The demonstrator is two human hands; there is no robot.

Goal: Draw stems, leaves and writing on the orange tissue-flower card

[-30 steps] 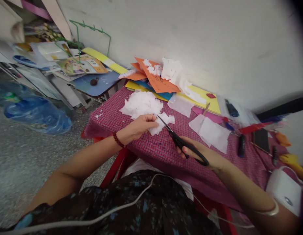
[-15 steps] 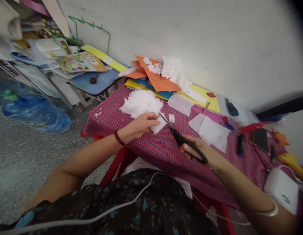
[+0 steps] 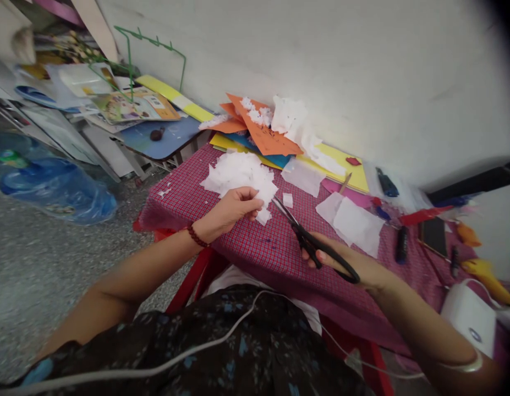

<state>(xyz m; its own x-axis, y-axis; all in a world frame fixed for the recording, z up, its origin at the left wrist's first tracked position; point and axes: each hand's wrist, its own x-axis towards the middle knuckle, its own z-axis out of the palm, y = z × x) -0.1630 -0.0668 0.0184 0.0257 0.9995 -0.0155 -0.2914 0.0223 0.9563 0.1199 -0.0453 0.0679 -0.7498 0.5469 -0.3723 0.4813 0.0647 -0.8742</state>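
My left hand (image 3: 235, 209) pinches a small piece of white paper (image 3: 263, 215) between thumb and fingers, over the front of the table. Black-handled scissors (image 3: 299, 231) are in my right hand (image 3: 347, 256), their blades pointing up and left, close together and just right of the paper. Behind my left hand lies a heap of white paper cuttings (image 3: 238, 173). A small white square (image 3: 288, 200) rests on the cloth beyond the scissor tips. More white paper sheets (image 3: 357, 225) lie to the right.
A red checked tablecloth (image 3: 188, 192) covers the table. Orange folded paper (image 3: 263, 129) with white scraps stands against the wall. A pencil (image 3: 345, 182), a black marker (image 3: 401, 245) and a white device (image 3: 469, 316) are on the right. A blue water bottle (image 3: 56, 187) stands on the floor.
The scissors have drawn back slightly to the right from the paper, and their blades are closer together. My left hand has shifted a little left with the paper.
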